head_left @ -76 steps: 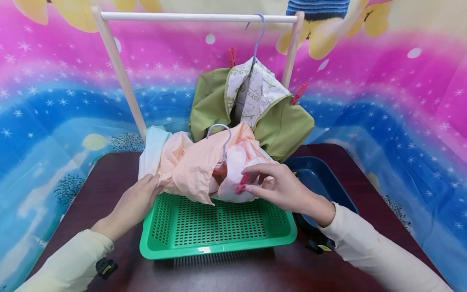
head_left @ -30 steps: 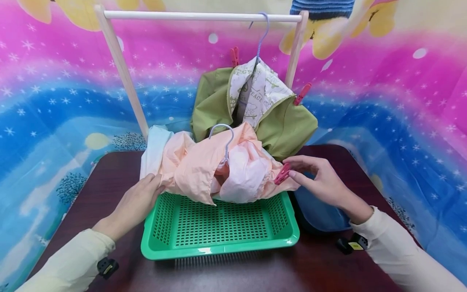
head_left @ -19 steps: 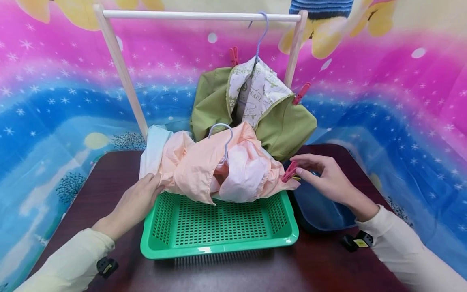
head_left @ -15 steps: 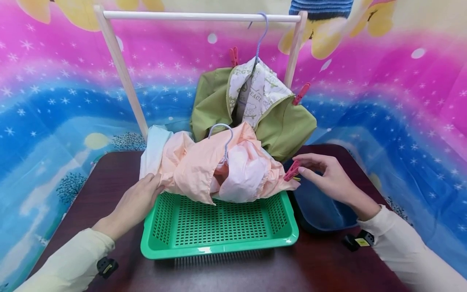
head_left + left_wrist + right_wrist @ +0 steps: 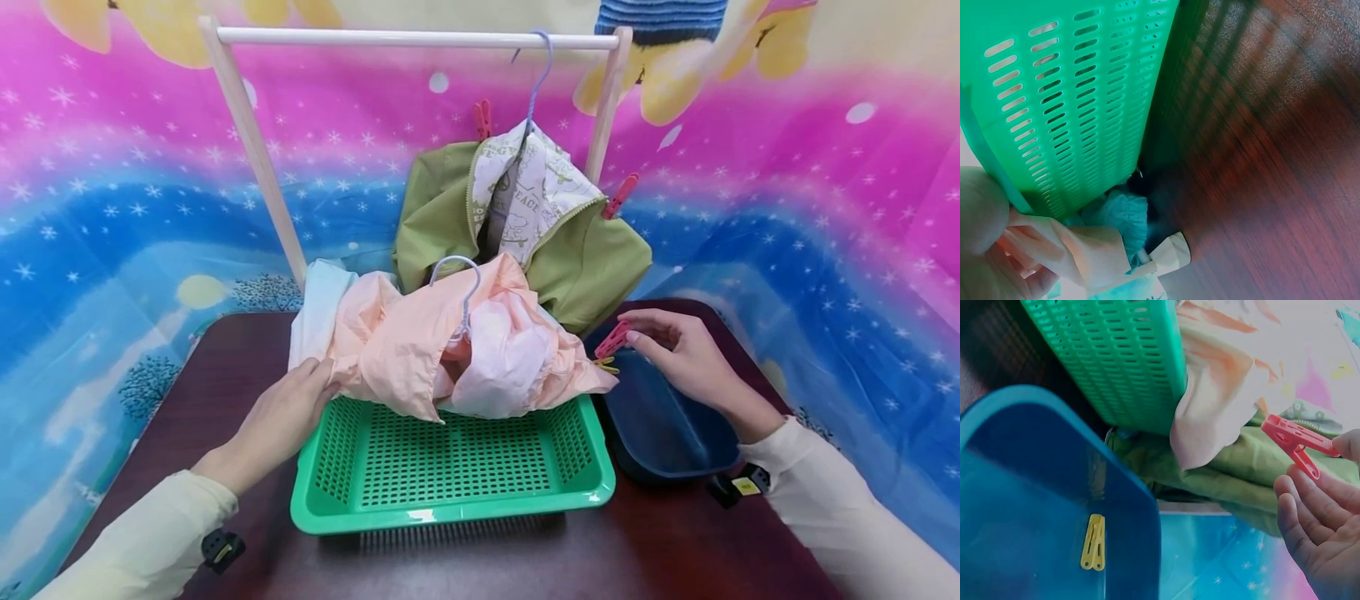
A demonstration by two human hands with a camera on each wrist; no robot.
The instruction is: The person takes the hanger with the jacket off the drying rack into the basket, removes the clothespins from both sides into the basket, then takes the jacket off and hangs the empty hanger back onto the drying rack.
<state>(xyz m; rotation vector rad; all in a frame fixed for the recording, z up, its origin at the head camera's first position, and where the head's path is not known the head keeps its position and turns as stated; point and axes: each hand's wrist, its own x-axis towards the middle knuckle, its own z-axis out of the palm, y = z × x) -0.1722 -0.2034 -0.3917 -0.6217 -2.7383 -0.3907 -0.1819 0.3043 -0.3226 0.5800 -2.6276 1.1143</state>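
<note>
My right hand (image 5: 682,354) pinches a red clothespin (image 5: 1294,439) between thumb and fingers, over the far end of the blue bin (image 5: 667,442). Just left of it lies the right end of a peach jacket (image 5: 397,350), which is spread across the green basket (image 5: 450,517) with a hanger (image 5: 474,287) sticking out at its neck. At the jacket's left end, my left hand (image 5: 288,408) grips the fabric; in the left wrist view its fingers curl around the peach cloth (image 5: 1097,250). One yellow clothespin (image 5: 1092,542) lies in the bin.
Behind the basket a green jacket (image 5: 435,192) hangs by a blue hanger (image 5: 534,79) from the rack's white bar (image 5: 375,37), with red clothespins (image 5: 619,197) at both shoulders. Pale blue cloth (image 5: 318,304) is bunched at the left. Everything stands on a dark red table (image 5: 247,350).
My right hand has carried the red clothespin rightward from the middle of the peach jacket, past its right end, to above the blue bin. The left hand keeps its place on the fabric.
</note>
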